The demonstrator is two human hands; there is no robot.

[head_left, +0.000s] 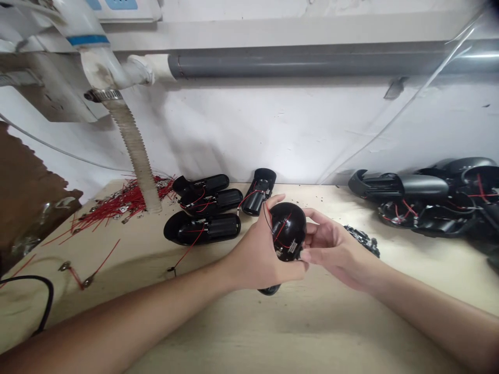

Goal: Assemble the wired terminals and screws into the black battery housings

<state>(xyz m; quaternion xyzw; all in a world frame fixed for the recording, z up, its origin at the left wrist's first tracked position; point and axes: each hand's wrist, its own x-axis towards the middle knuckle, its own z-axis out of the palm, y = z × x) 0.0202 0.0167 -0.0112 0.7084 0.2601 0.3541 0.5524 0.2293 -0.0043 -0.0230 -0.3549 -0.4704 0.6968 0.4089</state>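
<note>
Above the middle of the table, a black rounded plastic housing [288, 226] is held tilted, with red wires and a small white connector in its bowl-shaped end. My left hand [255, 254] wraps around it from the left, covering its middle; the lower tip shows beneath the hand. At the right edge, the thumb and fingers of my right hand [325, 244] are closed on the rim near the connector. Whether they also pinch a small part cannot be made out. Close behind my left hand stands another black housing [259, 192] with a red wire.
Several similar housings [206, 226] lie left of centre. Beyond them is a heap of red wires [128, 200] with metal contacts, beside a ribbed hose [134, 145]. Small black pieces [362, 241] lie behind my right wrist. More black shells [424, 189] are piled at right.
</note>
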